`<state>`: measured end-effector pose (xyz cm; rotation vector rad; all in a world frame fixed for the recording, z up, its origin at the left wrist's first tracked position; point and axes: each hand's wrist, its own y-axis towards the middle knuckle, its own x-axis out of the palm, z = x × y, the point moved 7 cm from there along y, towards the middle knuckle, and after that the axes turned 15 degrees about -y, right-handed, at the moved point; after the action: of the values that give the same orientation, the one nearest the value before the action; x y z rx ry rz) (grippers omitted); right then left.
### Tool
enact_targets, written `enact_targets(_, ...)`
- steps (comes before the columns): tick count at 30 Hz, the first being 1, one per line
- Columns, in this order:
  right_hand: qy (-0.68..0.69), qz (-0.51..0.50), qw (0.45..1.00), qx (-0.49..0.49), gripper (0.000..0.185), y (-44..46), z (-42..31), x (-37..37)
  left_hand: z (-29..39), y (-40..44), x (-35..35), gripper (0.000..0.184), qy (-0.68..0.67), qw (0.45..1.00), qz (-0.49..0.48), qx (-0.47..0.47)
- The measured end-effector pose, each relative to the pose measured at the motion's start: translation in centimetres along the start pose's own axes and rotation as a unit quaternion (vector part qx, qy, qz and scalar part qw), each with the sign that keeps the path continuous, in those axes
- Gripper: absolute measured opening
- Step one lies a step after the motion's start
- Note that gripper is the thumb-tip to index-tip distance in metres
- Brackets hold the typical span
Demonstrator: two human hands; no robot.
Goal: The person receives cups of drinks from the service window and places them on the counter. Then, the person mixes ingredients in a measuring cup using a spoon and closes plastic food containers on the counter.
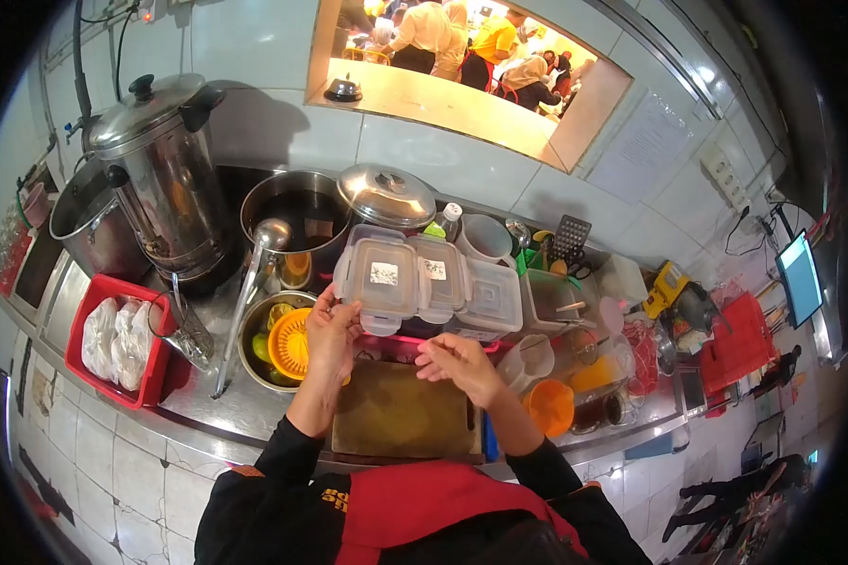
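My left hand (334, 325) has its fingers at the lower left edge of a clear lidded container (383, 275) with a white label, gripping its rim. More lidded containers (493, 294) stand just to its right. My right hand (452, 363) is raised over the right part of a worn cutting board (400, 414), fingers loosely apart, with nothing visible in them. Left of my left wrist, a metal bowl (259, 350) holds green citrus and an orange juicer (290, 344).
A red basket (113, 339) with white bags, a tall metal urn (160, 179), a pot (297, 212) and a ladle (245, 311) stand left. An orange cup (548, 407) and jugs stand right. People (462, 42) are visible beyond the opening.
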<state>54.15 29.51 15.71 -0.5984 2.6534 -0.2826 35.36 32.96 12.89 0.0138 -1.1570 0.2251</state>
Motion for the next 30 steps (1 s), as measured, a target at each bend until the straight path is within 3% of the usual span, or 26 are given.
enact_targets(4,0.019,-0.023,1.000,0.002,0.026,0.0,2.2,1.0,-0.7,2.0,-1.7,0.050,0.035,0.999,0.018,-0.008)
enact_targets(7,-0.020,-0.022,0.999,-0.043,0.023,-0.1,4.3,1.8,-0.3,2.5,-1.9,0.058,0.123,0.991,0.023,0.048)
enact_targets(9,0.001,-0.032,0.999,-0.007,0.022,-1.4,5.1,2.0,0.0,2.8,-2.2,0.068,0.215,0.975,0.015,0.057)
enact_targets(12,0.015,-0.045,0.999,0.023,0.023,-3.3,7.5,2.2,0.5,2.5,-1.8,0.072,0.248,0.968,0.024,0.038)
enact_targets(16,-0.019,-0.010,0.998,0.066,0.023,-6.0,10.5,1.4,1.1,2.0,-1.9,0.071,0.239,0.969,0.032,0.046)
enact_targets(19,-0.032,0.010,0.995,0.092,0.023,-7.5,11.4,0.9,1.8,2.0,-2.7,0.066,0.309,0.948,0.048,0.065)
enact_targets(21,-0.040,0.024,0.992,0.113,0.023,-8.3,11.1,0.6,2.3,2.5,-2.3,0.058,0.403,0.911,-0.008,0.090)
enact_targets(23,-0.050,0.035,0.989,0.133,0.024,-8.8,11.5,0.4,3.0,2.4,-1.9,0.056,0.438,0.894,-0.001,0.094)
enact_targets(25,-0.046,0.051,0.993,0.100,0.024,-8.8,12.1,0.2,4.1,2.0,-0.5,0.060,0.555,0.813,-0.026,0.174)
enact_targets(27,-0.055,0.056,0.993,0.086,0.023,-9.0,12.1,0.2,5.0,1.2,1.0,0.059,0.575,0.790,-0.024,0.211)
enact_targets(29,-0.065,0.064,0.993,0.071,0.023,-9.1,11.9,0.1,6.3,0.6,3.4,0.050,0.594,0.739,-0.040,0.316)
enact_targets(30,-0.084,0.061,0.991,0.079,0.023,-9.2,11.9,0.1,6.5,0.9,4.3,0.050,0.595,0.738,-0.042,0.316)
